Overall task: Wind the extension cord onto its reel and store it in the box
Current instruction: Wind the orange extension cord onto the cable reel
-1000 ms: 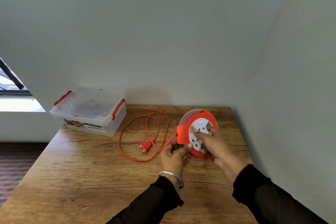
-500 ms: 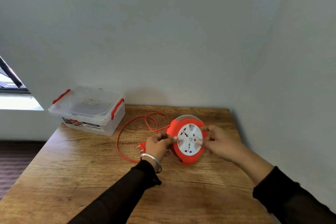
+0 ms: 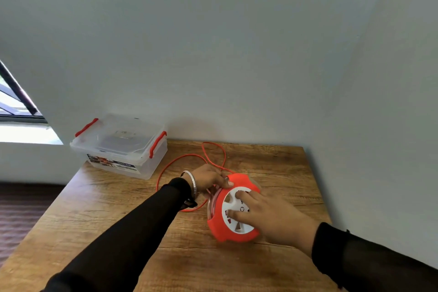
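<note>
An orange cord reel (image 3: 220,227) with a white socket face stands tilted on the wooden table (image 3: 118,232). My right hand (image 3: 267,216) lies over the white face, fingers spread on it. My left hand (image 3: 208,179) grips the reel's upper left rim where the orange cord (image 3: 170,161) enters. The cord lies in loose loops behind the reel, toward the wall. Its plug is hidden behind my left arm. A clear plastic box (image 3: 123,147) with red latches and its lid on sits at the table's back left corner.
Pale walls close in behind and on the right of the table. A window (image 3: 14,106) is at far left. The table's left edge drops to a dark floor (image 3: 19,208).
The reel has come closer and tipped so its face turns up. My right hand moved from its rim onto the white face. The cord loops have shifted toward the back.
</note>
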A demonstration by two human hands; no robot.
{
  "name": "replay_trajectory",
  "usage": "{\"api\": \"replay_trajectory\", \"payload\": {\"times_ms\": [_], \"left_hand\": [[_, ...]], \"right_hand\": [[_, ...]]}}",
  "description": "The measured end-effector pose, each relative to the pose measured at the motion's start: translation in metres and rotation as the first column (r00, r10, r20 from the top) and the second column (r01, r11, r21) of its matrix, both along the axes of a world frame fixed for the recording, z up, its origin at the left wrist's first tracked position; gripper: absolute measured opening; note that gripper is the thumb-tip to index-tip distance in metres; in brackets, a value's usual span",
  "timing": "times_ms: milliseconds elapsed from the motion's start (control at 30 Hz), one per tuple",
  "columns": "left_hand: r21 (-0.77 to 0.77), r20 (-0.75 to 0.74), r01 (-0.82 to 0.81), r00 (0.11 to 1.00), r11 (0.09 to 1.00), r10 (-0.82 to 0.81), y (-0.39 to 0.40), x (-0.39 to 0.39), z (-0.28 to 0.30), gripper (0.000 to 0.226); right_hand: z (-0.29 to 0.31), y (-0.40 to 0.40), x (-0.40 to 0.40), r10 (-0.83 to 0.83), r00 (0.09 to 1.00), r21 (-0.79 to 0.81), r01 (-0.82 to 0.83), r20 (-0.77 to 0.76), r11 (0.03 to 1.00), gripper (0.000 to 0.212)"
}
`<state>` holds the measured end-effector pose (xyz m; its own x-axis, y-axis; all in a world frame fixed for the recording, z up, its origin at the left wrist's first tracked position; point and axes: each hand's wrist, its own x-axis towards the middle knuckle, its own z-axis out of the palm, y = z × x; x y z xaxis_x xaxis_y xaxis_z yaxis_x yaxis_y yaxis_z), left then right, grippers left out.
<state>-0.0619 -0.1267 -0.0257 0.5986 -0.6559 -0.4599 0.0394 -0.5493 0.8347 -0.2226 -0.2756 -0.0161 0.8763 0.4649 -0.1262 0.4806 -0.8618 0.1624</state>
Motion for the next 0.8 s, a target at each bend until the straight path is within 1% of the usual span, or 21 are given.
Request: {"api": "replay_trajectory", "payload": {"times_ms": [67,133,233,267,367,433,500,567,633,667,733,800], "left_hand": [[0.032,-0.010,0.047,0.999,0.998,-0.047,-0.001,0.002,0.000,0.011],[0.081,0.003,0.095,0.995,0.992,-0.096,-0.003,0.004,0.001,0.009],[0.163,0.055,0.143,0.987,0.976,-0.154,-0.005,0.006,0.001,0.007],[0.171,0.058,0.147,0.986,0.974,-0.159,-0.006,0.006,0.000,0.007],[0.179,0.067,0.152,0.984,0.972,-0.166,-0.007,0.007,0.000,0.008],[0.161,0.048,0.152,0.986,0.975,-0.161,-0.007,0.008,0.002,0.011],[0.136,0.026,0.142,0.989,0.980,-0.147,-0.008,0.007,0.004,0.011],[0.111,0.011,0.099,0.995,0.989,-0.101,-0.008,0.005,0.004,0.012],[0.050,-0.019,0.012,1.000,0.999,-0.012,-0.008,0.002,0.002,0.014],[0.011,-0.034,-0.042,0.999,0.999,0.042,-0.007,0.001,0.000,0.015],[-0.066,-0.063,-0.143,0.988,0.988,0.139,-0.007,-0.004,-0.004,0.016],[-0.135,-0.105,-0.227,0.971,0.964,0.214,-0.009,-0.013,-0.011,0.018]], "right_hand": [[-0.004,0.000,0.005,0.008,0.999,-0.060,-0.006,0.038,0.998,0.059],[-0.007,0.002,0.009,-0.009,0.997,-0.101,0.016,0.073,0.995,0.057],[-0.013,0.007,0.008,-0.108,0.983,-0.112,0.126,0.151,0.986,0.059],[-0.014,0.010,0.007,-0.151,0.978,-0.088,0.164,0.142,0.983,0.059],[-0.021,0.014,0.007,-0.263,0.963,0.058,0.260,0.050,0.964,0.066],[-0.025,0.013,0.009,-0.330,0.944,0.110,0.327,0.001,0.938,0.071],[-0.025,0.011,0.011,-0.388,0.920,0.147,0.392,-0.056,0.908,0.070],[-0.025,0.009,0.015,-0.415,0.908,0.170,0.419,-0.061,0.892,0.067],[-0.026,0.008,0.018,-0.436,0.900,0.175,0.431,-0.008,0.885,0.066],[-0.028,0.007,0.018,-0.469,0.883,0.204,0.458,0.005,0.865,0.066],[-0.033,0.003,0.020,-0.563,0.826,0.319,0.540,-0.025,0.779,0.067],[-0.037,0.001,0.022,-0.638,0.765,0.407,0.613,-0.089,0.677,0.068]]}}
